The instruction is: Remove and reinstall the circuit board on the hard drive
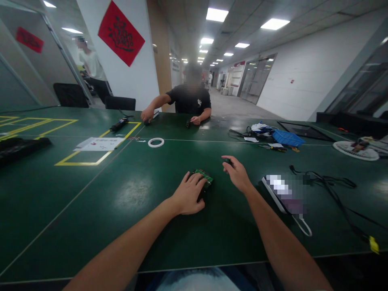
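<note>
My left hand point(189, 195) lies on a black device that carries a small green circuit board point(203, 176), with its fingers curved over the top. My right hand point(237, 173) hovers just to the right, its fingertips pinched around a small dark object point(228, 161) that I cannot make out. Both rest over the dark green table point(121, 202).
A person in a black shirt point(189, 101) sits across the table with tools by their hands. A white tape ring point(156, 142), a paper sheet point(98, 143), a blue tray point(287, 138), a flat device with cables point(285, 194) and a white fan grille point(354, 150) lie around.
</note>
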Action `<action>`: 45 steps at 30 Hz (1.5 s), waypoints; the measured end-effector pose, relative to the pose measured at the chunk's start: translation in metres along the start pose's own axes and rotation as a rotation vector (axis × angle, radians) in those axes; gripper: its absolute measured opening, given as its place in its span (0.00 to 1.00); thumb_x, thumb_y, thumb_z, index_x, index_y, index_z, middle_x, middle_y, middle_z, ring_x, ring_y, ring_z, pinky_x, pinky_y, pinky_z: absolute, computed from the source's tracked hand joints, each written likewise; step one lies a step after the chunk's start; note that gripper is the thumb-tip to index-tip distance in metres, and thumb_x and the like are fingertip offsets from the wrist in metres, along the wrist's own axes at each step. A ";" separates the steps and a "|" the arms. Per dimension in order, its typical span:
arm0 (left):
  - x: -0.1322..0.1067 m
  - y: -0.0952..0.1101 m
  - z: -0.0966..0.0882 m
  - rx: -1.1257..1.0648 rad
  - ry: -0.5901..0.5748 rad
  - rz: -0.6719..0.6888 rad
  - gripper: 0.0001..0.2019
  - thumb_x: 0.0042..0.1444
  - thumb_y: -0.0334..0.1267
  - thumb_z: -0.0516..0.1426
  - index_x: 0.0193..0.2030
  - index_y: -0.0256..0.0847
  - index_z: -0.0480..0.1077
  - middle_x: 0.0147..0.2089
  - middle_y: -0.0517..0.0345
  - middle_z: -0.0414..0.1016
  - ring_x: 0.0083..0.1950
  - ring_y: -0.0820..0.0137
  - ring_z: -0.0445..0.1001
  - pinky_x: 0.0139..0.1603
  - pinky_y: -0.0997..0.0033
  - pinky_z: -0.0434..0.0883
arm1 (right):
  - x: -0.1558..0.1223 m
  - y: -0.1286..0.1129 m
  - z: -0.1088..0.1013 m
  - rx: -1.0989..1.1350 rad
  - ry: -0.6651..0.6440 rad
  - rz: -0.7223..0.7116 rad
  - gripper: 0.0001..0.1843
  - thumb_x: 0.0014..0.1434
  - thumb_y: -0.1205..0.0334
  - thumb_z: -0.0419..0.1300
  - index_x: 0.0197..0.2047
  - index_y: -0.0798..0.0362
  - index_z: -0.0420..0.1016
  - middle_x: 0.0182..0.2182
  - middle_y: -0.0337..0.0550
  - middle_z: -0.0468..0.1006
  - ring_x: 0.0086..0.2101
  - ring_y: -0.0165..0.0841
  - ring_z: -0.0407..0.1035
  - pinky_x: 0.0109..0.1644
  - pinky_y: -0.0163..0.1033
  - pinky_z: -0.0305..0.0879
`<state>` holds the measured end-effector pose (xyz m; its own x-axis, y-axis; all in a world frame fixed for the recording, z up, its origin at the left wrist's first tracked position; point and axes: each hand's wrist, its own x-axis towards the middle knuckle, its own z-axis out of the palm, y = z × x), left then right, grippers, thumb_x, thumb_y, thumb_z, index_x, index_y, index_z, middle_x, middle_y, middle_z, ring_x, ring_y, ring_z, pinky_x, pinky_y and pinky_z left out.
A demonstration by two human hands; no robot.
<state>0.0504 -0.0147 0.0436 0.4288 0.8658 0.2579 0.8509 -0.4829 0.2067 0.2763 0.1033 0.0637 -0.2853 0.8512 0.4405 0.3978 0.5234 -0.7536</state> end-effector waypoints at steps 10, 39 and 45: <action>0.002 -0.003 0.006 -0.030 0.132 -0.256 0.34 0.58 0.63 0.56 0.65 0.43 0.67 0.72 0.44 0.56 0.72 0.47 0.54 0.72 0.44 0.54 | -0.006 0.002 0.018 0.043 0.290 -0.240 0.21 0.65 0.57 0.61 0.60 0.47 0.65 0.53 0.51 0.75 0.51 0.41 0.76 0.55 0.51 0.76; 0.004 -0.007 0.011 -0.011 0.042 -0.330 0.37 0.56 0.61 0.59 0.69 0.47 0.63 0.70 0.43 0.60 0.69 0.44 0.61 0.66 0.44 0.61 | -0.023 -0.018 0.034 -0.032 0.242 -0.258 0.26 0.61 0.55 0.63 0.61 0.44 0.66 0.50 0.48 0.75 0.41 0.38 0.77 0.43 0.45 0.81; 0.004 -0.008 0.011 -0.005 0.031 -0.322 0.38 0.56 0.62 0.58 0.70 0.46 0.62 0.71 0.43 0.59 0.68 0.45 0.61 0.65 0.45 0.62 | -0.023 -0.016 0.034 -0.030 0.253 -0.253 0.26 0.61 0.56 0.64 0.62 0.45 0.66 0.51 0.48 0.75 0.40 0.37 0.77 0.43 0.44 0.81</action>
<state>0.0491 -0.0062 0.0326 0.1284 0.9700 0.2066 0.9397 -0.1856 0.2873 0.2465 0.0737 0.0488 -0.1546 0.6752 0.7213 0.3690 0.7167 -0.5918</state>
